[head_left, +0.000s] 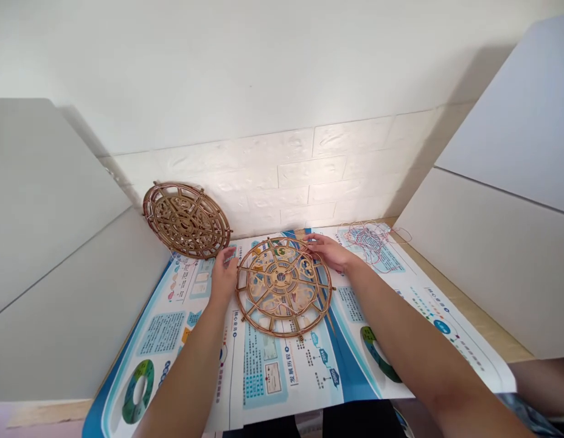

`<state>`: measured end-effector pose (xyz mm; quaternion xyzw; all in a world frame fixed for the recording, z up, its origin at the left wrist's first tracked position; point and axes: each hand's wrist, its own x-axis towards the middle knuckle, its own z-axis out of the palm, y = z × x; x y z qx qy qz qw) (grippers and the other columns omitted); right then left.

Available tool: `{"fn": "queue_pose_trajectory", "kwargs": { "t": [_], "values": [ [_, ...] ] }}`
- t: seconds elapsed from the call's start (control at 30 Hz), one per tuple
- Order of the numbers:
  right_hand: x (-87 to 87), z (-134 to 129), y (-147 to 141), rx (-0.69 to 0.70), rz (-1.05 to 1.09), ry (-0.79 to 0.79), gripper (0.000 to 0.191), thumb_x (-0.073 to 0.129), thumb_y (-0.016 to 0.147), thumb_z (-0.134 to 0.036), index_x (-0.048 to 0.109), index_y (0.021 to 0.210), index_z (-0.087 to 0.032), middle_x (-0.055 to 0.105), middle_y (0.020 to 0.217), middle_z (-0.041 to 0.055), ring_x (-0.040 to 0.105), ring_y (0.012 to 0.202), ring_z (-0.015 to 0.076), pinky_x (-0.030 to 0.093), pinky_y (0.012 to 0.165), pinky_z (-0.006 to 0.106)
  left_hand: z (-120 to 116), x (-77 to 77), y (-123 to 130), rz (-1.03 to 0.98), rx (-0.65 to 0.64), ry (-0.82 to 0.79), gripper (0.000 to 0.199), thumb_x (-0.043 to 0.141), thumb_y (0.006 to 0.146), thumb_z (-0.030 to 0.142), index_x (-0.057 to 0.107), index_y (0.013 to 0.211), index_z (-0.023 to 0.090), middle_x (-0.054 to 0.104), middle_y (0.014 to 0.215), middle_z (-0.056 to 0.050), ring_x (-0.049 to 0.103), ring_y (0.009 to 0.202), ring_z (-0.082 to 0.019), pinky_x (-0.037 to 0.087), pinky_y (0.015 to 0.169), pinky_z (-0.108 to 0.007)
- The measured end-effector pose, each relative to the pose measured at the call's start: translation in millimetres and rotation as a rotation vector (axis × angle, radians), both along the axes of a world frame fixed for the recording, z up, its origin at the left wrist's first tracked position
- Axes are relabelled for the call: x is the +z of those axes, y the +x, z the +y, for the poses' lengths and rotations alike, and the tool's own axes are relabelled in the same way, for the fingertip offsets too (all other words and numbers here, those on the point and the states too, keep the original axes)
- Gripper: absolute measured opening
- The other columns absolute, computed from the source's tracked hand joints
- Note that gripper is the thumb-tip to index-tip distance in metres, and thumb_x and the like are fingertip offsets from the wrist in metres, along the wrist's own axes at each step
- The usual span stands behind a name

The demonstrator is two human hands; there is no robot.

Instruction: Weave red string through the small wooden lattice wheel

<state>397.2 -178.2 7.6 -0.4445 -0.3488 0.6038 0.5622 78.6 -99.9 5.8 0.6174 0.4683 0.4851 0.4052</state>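
A round wooden openwork wheel point(280, 278), with spokes, a ringed hub and cut-out shapes between, lies on the printed sheet before me. Reddish wire appears to run along its rim. My left hand point(224, 274) is at the wheel's left edge, its fingers curled and the thumb against the rim. At the upper right edge, my right hand point(330, 250) has its fingertips closed over the rim, the thumb lower down and partly hidden. Both hands seem to grip the wheel from its sides.
Similar wooden wheels point(185, 220), seemingly stacked, lean against the white brick-patterned wall point(313, 176) at the back left. Loose, tangled thin reddish wire point(368, 240) lies at the back right. White panels point(62, 243) stand on both sides. Another person's arm point(544, 386) shows at the right edge.
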Motion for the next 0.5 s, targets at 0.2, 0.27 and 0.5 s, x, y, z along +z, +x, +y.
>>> {"fn": "queue_pose_trajectory", "kwargs": {
  "t": [0.2, 0.27, 0.5],
  "values": [
    [-0.6, -1.8, 2.3, -0.098, 0.041, 0.031, 0.028, 0.08, 0.077, -0.016, 0.066, 0.101, -0.021, 0.078, 0.097, 0.007, 0.074, 0.082, 0.0187, 0.058, 0.068, 0.028, -5.8, 5.4, 14.2, -0.217, -0.177, -0.291, 0.05, 0.072, 0.074, 0.028, 0.059, 0.122, 0.02, 0.073, 0.103, -0.008, 0.072, 0.097, -0.024, 0.057, 0.088, -0.036],
    [-1.6, -1.2, 3.2, -0.13, 0.04, 0.037, 0.026, 0.079, 0.078, -0.017, 0.066, 0.1, -0.021, 0.078, 0.097, 0.006, 0.073, 0.081, 0.0183, 0.057, 0.065, 0.026, -10.6, 8.7, 19.3, -0.268, -0.211, -0.415, 0.063, 0.075, 0.07, 0.027, 0.057, 0.129, 0.02, 0.073, 0.094, -0.005, 0.072, 0.081, -0.022, 0.057, 0.073, -0.032],
    [-3.4, 0.0, 5.6, -0.141, 0.076, 0.015, 0.026, 0.08, 0.077, -0.018, 0.066, 0.099, -0.021, 0.078, 0.095, 0.0053, 0.073, 0.079, 0.0168, 0.059, 0.068, 0.026, -13.6, 11.2, 26.5, -0.292, -0.199, -0.516, 0.067, 0.074, 0.067, 0.019, 0.055, 0.131, 0.018, 0.073, 0.092, -0.004, 0.07, 0.071, -0.017, 0.055, 0.062, -0.026]
  ]
}}
